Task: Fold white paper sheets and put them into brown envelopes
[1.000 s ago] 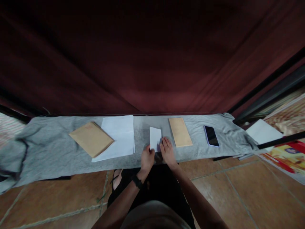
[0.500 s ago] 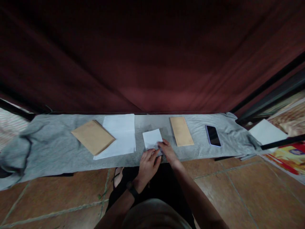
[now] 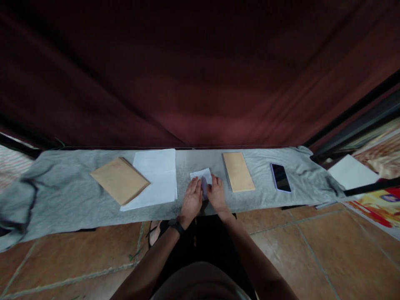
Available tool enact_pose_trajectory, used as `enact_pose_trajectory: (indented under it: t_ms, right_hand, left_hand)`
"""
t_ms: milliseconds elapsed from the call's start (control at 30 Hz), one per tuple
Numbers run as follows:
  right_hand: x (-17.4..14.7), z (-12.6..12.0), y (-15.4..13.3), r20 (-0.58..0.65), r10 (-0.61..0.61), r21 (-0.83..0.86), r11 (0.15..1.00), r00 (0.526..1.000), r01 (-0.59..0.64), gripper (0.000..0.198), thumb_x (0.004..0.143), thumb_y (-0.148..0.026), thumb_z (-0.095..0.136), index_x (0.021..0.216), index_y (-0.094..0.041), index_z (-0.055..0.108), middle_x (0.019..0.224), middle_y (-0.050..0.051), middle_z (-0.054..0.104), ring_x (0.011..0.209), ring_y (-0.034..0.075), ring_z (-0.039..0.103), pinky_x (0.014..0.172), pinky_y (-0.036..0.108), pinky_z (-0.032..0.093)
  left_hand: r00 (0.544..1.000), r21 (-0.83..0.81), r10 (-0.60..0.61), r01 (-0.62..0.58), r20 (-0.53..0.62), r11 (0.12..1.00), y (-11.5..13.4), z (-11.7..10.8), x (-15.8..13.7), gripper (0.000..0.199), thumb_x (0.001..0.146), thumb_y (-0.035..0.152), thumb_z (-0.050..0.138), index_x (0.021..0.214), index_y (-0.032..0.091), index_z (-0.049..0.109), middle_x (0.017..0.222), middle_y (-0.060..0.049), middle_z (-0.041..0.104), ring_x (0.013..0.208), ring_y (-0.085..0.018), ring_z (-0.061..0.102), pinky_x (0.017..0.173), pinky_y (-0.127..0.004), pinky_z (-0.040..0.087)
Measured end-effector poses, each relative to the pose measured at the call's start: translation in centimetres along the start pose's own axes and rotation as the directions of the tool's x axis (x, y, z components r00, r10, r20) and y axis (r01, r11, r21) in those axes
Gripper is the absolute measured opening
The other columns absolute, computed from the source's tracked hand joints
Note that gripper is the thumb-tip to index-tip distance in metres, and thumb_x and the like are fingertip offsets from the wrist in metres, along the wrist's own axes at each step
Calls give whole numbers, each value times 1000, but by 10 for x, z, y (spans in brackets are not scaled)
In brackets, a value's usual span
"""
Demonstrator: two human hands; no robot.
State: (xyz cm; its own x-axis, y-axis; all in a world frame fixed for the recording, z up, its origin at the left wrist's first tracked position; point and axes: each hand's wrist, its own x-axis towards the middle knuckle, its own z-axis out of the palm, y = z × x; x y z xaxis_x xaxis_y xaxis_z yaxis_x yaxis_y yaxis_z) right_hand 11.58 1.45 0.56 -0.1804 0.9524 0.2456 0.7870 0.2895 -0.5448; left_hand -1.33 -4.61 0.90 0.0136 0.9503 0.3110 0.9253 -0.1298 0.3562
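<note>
A small folded sheet of white paper lies on the grey cloth in front of me, its lower part in shadow between my hands. My left hand rests along the left side of the sheet, fingers stretched out flat and covering that edge. At the right edge, my right hand pinches the paper with its fingers bent and the thumb toward the middle. Some fingertips are too blurred to make out. To the right of that hand lies a brown envelope.
A grey cloth covers the narrow bench. On its left, brown envelopes overlap larger white sheets. A phone lies to the right. Behind hangs a dark red curtain; tiled floor shows below.
My left hand has moved up along the sheet's left side and flattened. My right hand has shifted up its right edge. Less of the paper shows now.
</note>
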Motion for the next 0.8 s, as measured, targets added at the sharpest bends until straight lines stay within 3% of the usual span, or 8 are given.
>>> enact_pose_trajectory:
  t_ms: [133,200,367,633,800]
  right_hand:
    - [-18,-4,4,63,-200,-129,970,978,207,49,100,-20,40,147,-11,47,151,16,49,140,26,44,116,45,36]
    - [-27,-5,8,113,-242,-142,956,964,257,49,102,-22,37,149,-13,46,153,13,48,142,26,42,118,46,33]
    - [-42,-5,15,137,-213,-215,947,967,239,49,104,-26,36,149,-14,47,155,11,46,144,27,41,121,49,27]
    - [-45,-8,14,146,-215,-254,935,966,246,54,104,-33,39,155,-15,37,158,13,41,146,29,39,122,52,23]
    - [-55,-15,17,140,-216,-244,938,966,245,56,105,-35,40,155,-13,36,158,13,40,145,29,41,122,52,23]
  left_hand:
    - [997,54,25,-29,73,998,-3,5,12,56,98,18,33,153,7,34,159,-17,40,151,-26,30,121,-47,34]
    - [993,63,48,-56,109,996,-3,7,16,55,99,21,31,153,10,37,159,-15,40,151,-25,30,122,-47,31]
    - [983,99,88,-104,158,990,-3,13,24,53,100,26,34,152,18,42,161,-10,38,152,-25,27,124,-49,23]
    - [991,141,8,-27,136,990,-24,18,45,60,101,42,36,155,14,36,162,-13,35,152,-25,26,124,-48,21]
    - [990,145,-33,13,140,989,-28,17,51,60,102,42,31,155,13,36,161,-13,37,152,-26,26,125,-50,18]
